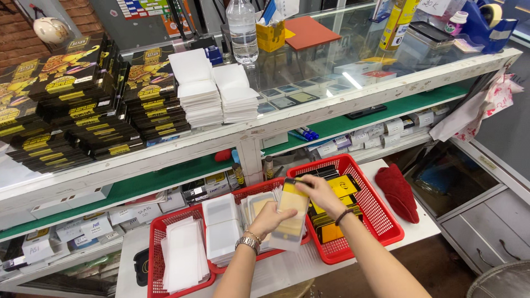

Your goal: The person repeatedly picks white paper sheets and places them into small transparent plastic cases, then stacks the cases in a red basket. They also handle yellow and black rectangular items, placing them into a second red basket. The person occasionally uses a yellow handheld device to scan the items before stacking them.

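Both forearms reached up from the bottom edge of the view and met over the red baskets. The left hand (pixel 269 216), with a metal watch and a thin bracelet at the wrist, was curled shut around the lower part of a clear sleeve holding a yellow-and-black screen protector (pixel 291 214), fingers wrapped behind it and the thumb toward the front, so the piece stood nearly upright and tilted a little away from the person. The right hand (pixel 318 191), a dark band on its wrist, came in from the right with the wrist bent downward; its fingertips pinched the top edge of the same sleeve, closed on it rather than spread. The sleeve therefore sat between the two hands, gripped low by the left and high by the right. Directly beneath and behind the right hand lay a red basket (pixel 381 218) filled with black-and-yellow protector packs. Below the left hand stood a second red basket (pixel 255 191) with stacks of white sleeves, and farther to the left of that hand a third red basket (pixel 155 248) held more white sleeves. To the right of the right hand, well apart, a red cloth (pixel 398 192) rested on the white shelf.
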